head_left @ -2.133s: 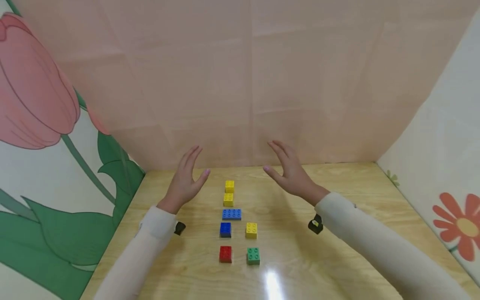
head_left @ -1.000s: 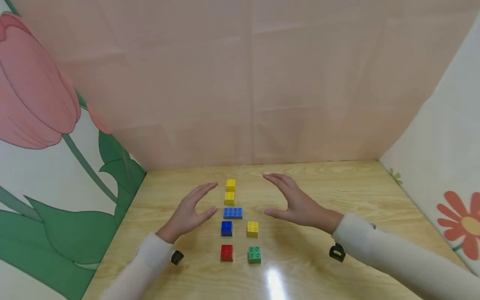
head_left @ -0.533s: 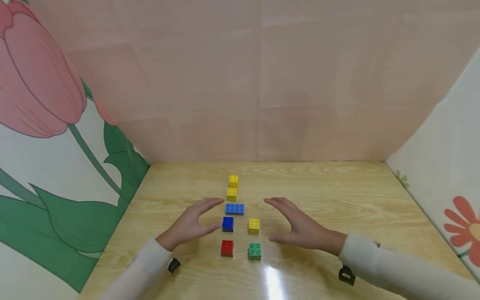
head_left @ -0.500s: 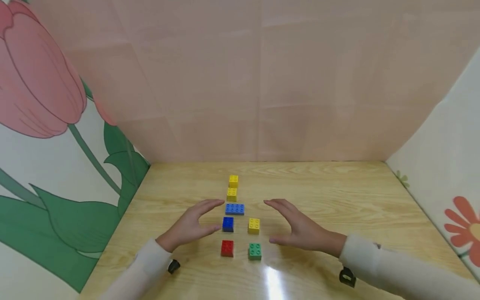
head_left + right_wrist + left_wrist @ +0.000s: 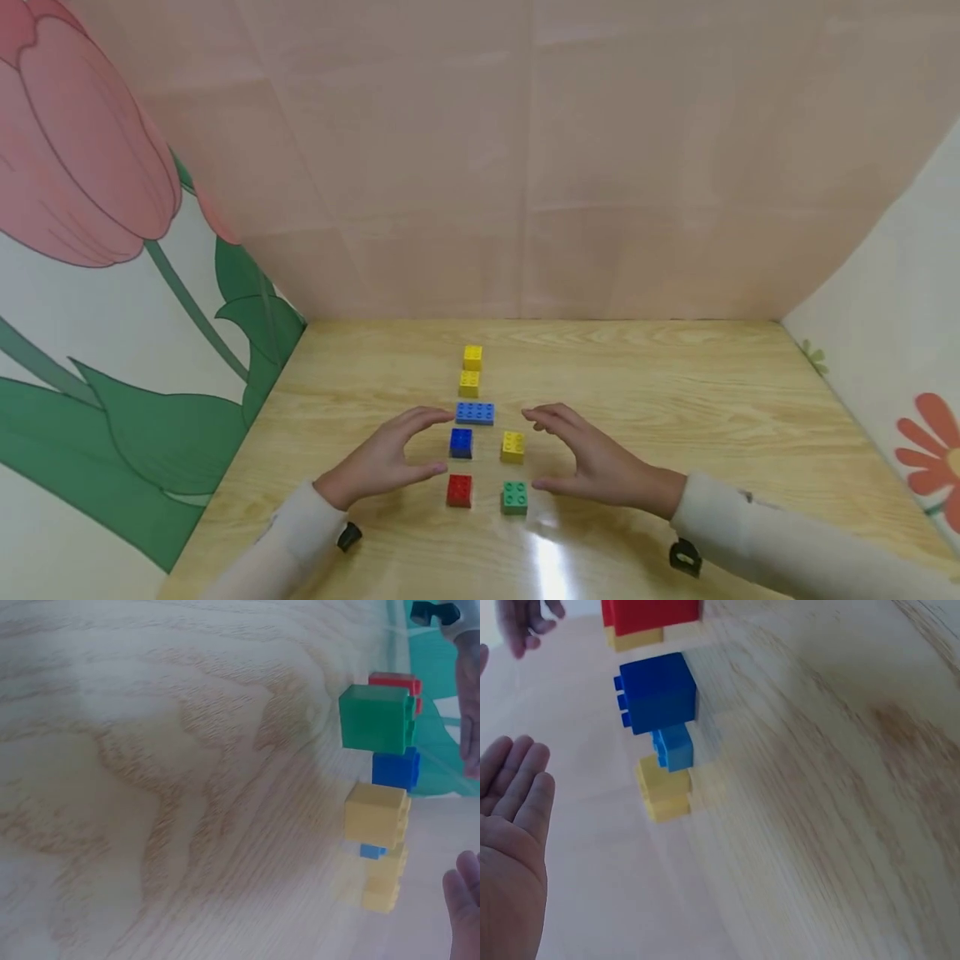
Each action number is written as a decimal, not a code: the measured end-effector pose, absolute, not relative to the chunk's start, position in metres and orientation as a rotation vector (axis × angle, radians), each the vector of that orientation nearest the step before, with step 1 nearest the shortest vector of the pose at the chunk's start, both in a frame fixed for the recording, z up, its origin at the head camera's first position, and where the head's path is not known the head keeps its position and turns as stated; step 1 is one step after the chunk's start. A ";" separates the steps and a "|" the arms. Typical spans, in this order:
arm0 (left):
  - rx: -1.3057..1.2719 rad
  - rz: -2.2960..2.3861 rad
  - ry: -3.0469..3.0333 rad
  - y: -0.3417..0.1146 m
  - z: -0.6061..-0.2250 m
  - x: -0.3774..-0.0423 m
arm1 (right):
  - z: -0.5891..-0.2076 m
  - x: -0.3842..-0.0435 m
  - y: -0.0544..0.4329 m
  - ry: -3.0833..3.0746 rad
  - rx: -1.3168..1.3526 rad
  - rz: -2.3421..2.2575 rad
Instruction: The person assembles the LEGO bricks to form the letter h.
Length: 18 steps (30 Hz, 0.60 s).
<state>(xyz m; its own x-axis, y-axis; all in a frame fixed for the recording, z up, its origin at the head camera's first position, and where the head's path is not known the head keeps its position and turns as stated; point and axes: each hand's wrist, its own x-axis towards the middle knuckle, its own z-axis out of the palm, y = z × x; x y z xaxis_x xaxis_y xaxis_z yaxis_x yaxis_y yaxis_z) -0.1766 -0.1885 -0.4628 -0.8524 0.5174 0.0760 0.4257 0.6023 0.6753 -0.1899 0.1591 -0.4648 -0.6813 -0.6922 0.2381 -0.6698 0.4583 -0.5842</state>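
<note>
long blue brick (image 5: pixel 475 413) between left hand (image 5: pixel 382 458) and right hand (image 5: pixel 600 462)

each hand's thumb stands apart from its fingers. on the near side of the long blue brick sit a dark blue brick (image 5: pixel 461 443), a red brick (image 5: pixel 460 491), a yellow brick (image 5: pixel 513 447) and a green brick (image 5: pixel 514 498); behind it, two more yellow bricks (image 5: pixel 469 385).

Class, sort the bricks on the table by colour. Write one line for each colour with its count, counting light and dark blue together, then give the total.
Yellow bricks: 3
Blue bricks: 2
Red brick: 1
Green brick: 1
Total: 7
</note>
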 end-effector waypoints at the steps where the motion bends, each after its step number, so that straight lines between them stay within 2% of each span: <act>1: 0.795 1.078 2.696 -0.188 -0.462 -0.176 | -0.465 -0.190 0.159 2.648 -1.260 -1.046; 8: 0.796 0.987 2.659 -0.187 -0.463 -0.175 | -0.464 -0.188 0.156 2.653 -1.329 -1.037; 18: 0.789 0.894 2.636 -0.185 -0.467 -0.170 | -0.468 -0.182 0.155 2.565 -1.222 -0.990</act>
